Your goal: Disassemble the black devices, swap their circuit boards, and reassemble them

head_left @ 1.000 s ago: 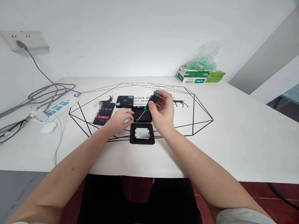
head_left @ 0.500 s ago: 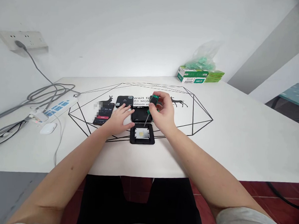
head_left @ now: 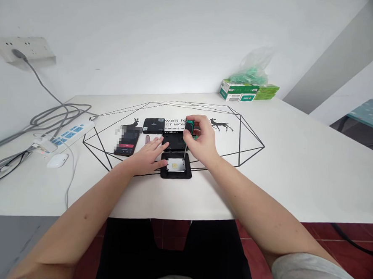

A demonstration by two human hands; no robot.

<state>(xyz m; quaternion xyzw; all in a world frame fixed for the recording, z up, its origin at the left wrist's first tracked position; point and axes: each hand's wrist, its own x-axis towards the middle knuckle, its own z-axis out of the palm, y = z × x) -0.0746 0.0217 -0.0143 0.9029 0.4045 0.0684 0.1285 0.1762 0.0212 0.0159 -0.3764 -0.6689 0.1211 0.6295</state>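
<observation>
Screwdriver stands nearly upright in the right hand, thumb and fingers closed round its green-and-black handle, its tip at the far right corner of the plate. That silver plate sits in the black base, on the counter. The left hand is spread wide, gripping nothing, its thumb at the base's left edge and its fingertips by the left edge of the shell just beyond. From where I stand, the casing looks already opened, shell and base lying one beyond the other; the plate is not out, and work at its corner seems unfinished. I can't tell whether the tip is seated in a screw, or how many screws remain. Fingers cover part of the handle, the left thumb hides a little of the base, and blocky blurring masks part of the phone.
</observation>
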